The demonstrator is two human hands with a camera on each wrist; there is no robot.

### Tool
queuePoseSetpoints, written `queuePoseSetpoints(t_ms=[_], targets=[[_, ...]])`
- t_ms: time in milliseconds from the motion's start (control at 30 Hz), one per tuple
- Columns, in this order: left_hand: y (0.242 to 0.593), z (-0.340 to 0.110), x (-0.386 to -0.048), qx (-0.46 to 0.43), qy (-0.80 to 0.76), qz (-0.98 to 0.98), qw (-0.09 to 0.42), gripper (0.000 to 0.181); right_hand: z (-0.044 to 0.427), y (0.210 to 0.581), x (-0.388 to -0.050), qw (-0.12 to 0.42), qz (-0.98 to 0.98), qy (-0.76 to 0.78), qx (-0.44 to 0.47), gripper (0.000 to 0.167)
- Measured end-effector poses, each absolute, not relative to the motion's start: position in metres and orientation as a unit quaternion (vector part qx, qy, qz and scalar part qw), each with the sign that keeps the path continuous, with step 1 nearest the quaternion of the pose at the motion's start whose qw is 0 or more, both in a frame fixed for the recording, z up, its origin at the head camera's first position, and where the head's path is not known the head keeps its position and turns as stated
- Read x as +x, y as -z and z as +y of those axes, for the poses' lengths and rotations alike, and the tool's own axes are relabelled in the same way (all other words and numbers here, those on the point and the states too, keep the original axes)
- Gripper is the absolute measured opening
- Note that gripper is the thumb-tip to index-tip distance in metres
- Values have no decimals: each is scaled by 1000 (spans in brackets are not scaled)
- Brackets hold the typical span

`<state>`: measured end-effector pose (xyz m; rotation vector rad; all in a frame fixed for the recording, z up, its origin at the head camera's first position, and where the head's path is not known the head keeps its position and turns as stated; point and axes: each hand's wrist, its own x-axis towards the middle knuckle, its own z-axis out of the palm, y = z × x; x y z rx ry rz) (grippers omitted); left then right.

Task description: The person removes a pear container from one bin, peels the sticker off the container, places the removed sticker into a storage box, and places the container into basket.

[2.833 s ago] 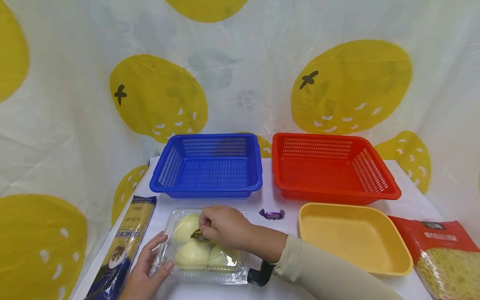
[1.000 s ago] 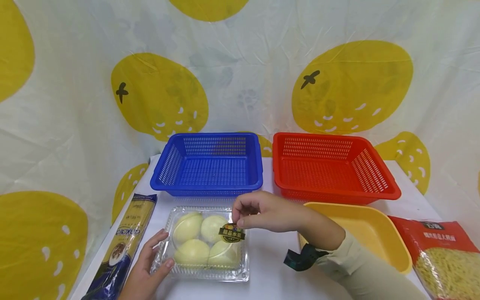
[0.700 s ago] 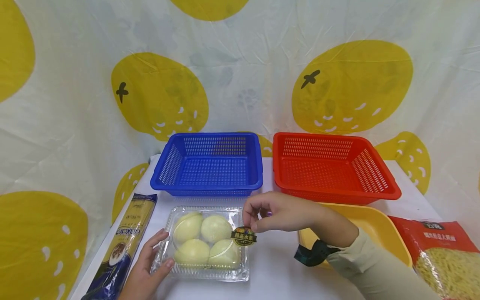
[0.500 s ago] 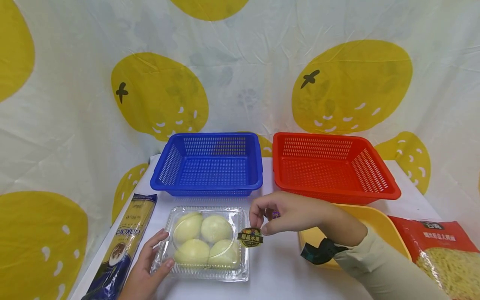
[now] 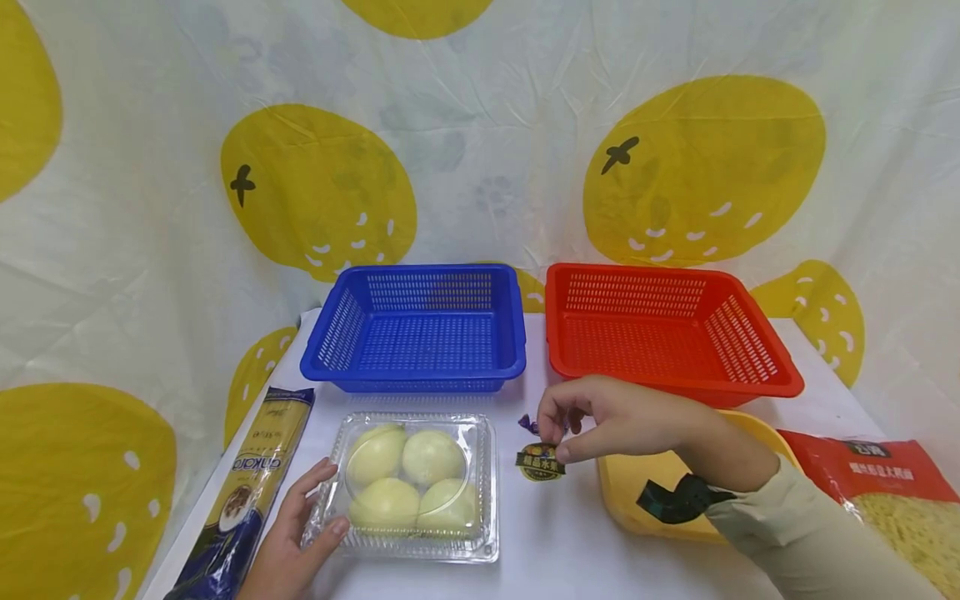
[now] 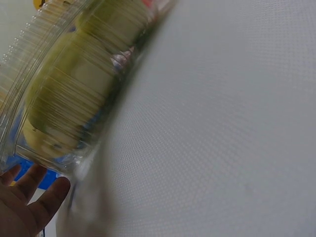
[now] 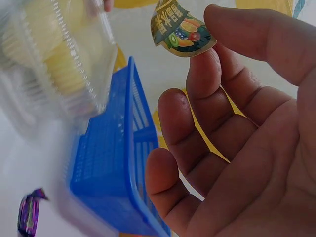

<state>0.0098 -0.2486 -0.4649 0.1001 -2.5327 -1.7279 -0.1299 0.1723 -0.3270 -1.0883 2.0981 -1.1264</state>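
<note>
Black-and-gold label (image 5: pixel 541 463): one, pinched at its right upper edge between thumb and index finger of the right hand (image 5: pixel 622 425), the other three fingers loosely bent. Held above the white table top (image 5: pixel 547 533), between the clear box and the yellow tray. Long axis along the banner, running left to right and nearly level in the head view; printed fruit toward the far side, characters upright to the wearer. Rounded outline, jutting banner ends, gold edging, coloured fruit slices; slightly curved in the right wrist view.

Purple-wrapped sweet (image 5: pixel 528 424): one, just beyond the label, partly hidden by the hand.

Clear box (image 5: pixel 489 500): one, lid down, wider than deep. Contents: four pale yellow-green round fruits (image 5: pixel 385 504). Left hand (image 5: pixel 294 533): fingers spread, touching the box's left edge, not clenched.

Yellow tray (image 5: pixel 622 487): one, partly under the right forearm.

Baskets: two; blue basket (image 5: pixel 420 386), red basket (image 5: pixel 637 333), side by side behind.

Packs: two; gold-and-blue pack (image 5: pixel 251 475) far left, slanting; red pack (image 5: pixel 877 475) far right.
</note>
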Motion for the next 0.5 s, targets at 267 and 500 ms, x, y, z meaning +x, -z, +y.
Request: queuePoseSetpoints(t_ms=[267, 500], targets=[[465, -249, 8, 35, 569, -821, 34, 59, 198, 327, -129, 254, 799, 399, -372, 15], [465, -249, 10, 35, 561, -826, 35, 59, 226, 327, -130, 255, 799, 403, -367, 14]])
